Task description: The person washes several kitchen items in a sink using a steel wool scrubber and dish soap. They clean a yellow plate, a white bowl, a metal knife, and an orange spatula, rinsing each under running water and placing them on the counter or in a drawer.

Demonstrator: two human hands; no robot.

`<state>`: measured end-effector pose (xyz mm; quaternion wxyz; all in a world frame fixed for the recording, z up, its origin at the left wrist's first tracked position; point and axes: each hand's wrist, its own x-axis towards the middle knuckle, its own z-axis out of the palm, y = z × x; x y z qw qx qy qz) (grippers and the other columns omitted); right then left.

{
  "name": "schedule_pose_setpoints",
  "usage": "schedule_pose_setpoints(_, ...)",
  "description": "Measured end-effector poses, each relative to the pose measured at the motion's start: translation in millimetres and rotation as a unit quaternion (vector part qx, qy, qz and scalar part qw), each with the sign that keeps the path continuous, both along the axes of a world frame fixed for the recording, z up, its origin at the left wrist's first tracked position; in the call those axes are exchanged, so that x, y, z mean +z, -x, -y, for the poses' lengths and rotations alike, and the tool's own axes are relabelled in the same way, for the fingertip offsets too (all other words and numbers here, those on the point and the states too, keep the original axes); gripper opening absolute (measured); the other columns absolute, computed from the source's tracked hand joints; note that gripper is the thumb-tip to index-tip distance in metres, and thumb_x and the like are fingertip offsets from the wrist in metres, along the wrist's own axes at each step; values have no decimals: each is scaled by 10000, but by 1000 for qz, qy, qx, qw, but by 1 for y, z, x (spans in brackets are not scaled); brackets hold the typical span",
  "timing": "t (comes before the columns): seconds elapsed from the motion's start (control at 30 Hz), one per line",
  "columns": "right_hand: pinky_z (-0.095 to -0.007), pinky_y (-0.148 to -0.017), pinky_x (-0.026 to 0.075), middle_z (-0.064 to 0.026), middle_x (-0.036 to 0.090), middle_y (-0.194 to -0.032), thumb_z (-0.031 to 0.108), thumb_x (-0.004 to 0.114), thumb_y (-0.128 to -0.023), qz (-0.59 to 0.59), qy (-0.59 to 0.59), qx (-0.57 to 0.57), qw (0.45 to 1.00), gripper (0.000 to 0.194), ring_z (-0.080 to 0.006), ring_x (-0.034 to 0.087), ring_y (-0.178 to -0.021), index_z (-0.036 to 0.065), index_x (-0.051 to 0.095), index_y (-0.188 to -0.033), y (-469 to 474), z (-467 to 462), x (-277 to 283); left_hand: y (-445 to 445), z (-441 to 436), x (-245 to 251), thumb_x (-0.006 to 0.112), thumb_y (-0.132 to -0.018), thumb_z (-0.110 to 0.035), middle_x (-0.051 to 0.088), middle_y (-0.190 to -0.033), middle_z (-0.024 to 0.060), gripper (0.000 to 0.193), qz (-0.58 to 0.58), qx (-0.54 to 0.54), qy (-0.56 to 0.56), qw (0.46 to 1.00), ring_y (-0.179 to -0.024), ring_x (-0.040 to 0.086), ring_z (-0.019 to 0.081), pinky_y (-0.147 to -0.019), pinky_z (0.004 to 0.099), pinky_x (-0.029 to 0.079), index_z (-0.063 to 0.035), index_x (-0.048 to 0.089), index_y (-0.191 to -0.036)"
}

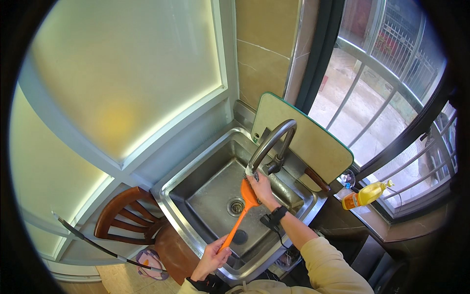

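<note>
My left hand (213, 257) grips the handle of an orange ladle or spoon-like utensil (249, 194) near the sink's front edge. Over the basin, my right hand (261, 188) is at the utensil's head, its fingers closed around what looks like a metal scouring pad (256, 177), partly hidden. Both are just below the spout of the curved metal faucet (270, 141). Whether water is running cannot be told. Beneath them lies the stainless steel sink (205, 176) with its round drain (235, 207).
A cutting board (308, 136) leans behind the faucet, with a brown-handled knife (317, 179) by it. A yellow bottle (367, 194) stands on the windowsill at right. At left are a wooden chair (125, 217) and a dark hose or cable (99, 246).
</note>
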<state>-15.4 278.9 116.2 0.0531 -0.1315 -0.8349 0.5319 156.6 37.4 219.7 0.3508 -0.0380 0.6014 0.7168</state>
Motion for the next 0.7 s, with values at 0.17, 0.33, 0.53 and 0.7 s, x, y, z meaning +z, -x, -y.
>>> schedule_pose_setpoints(0.17,-418,-985,373,-158,597,-1180,314,588,-896,-133,84,169,973,372,-298,539,-1135,76,580,-1182,-55,27,32,18,-1,-1,478,-947,-66,474,-707,-18,449,27,14,-27,999,-474,344,31,-390,176,255,-88,398,-1388)
schedule_pose_setpoints(0.33,-478,-1130,134,-130,502,-1337,279,593,-892,-150,-151,294,932,398,-282,415,-1285,132,544,-1259,-54,19,40,26,-15,-4,472,-946,-71,471,-702,-19,411,60,28,-19,998,-474,347,29,-383,178,249,-91,435,-1354)
schedule_pose_setpoints(0.53,-514,-1104,165,-147,518,-1300,277,603,-881,-123,-33,241,962,400,-310,379,-1312,85,548,-1228,-45,16,33,38,-28,-12,475,-943,-74,468,-702,-17,391,92,32,-35,995,-476,347,26,-384,173,243,-88,440,-1331)
schedule_pose_setpoints(0.7,-483,-1068,284,-172,532,-1271,281,585,-895,-179,-135,188,956,381,-315,440,-1260,112,539,-1233,-52,27,12,47,-27,-14,471,-944,-73,460,-697,-17,367,132,50,-36,989,-476,331,24,-384,170,222,-89,451,-1310)
